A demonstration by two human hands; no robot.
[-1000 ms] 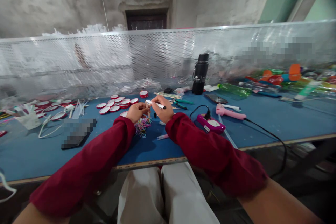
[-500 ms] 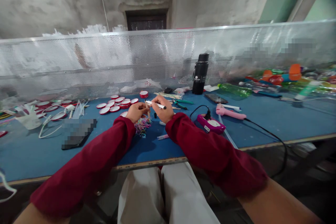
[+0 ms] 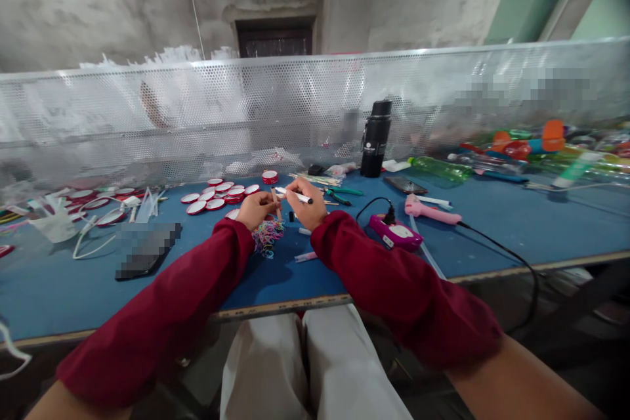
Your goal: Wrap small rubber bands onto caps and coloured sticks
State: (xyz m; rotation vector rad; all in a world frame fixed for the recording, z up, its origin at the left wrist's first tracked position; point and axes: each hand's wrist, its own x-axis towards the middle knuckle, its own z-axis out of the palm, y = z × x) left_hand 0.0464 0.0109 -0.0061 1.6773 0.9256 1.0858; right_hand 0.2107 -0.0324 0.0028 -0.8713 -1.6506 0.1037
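Observation:
My left hand (image 3: 256, 211) is closed on a thin, flat wooden stick (image 3: 275, 198), held nearly upright. In my right hand (image 3: 310, 205) a white marker (image 3: 299, 196) with a black end is pinched, its writing end close to the upper part of the stick. Whether the tip touches the wood I cannot tell. A small black cap (image 3: 291, 216) stands on the table between the hands. Below my left hand lies a heap of thin coloured bands (image 3: 268, 236). Several round red-rimmed pieces with white faces (image 3: 215, 204) are spread behind my left hand.
Behind the blue table (image 3: 290, 282) stands a perforated metal screen (image 3: 197, 118). A black flask (image 3: 377, 139), green-handled pliers (image 3: 339, 197), a purple power socket (image 3: 395, 231) and a pink corded tool (image 3: 433, 211) are to the right. A dark phone (image 3: 152, 252) and a white cup (image 3: 54, 226) are left.
The marker's writing end has shifted very slightly to the right, with my right hand. My left hand keeps the stick in nearly the same place.

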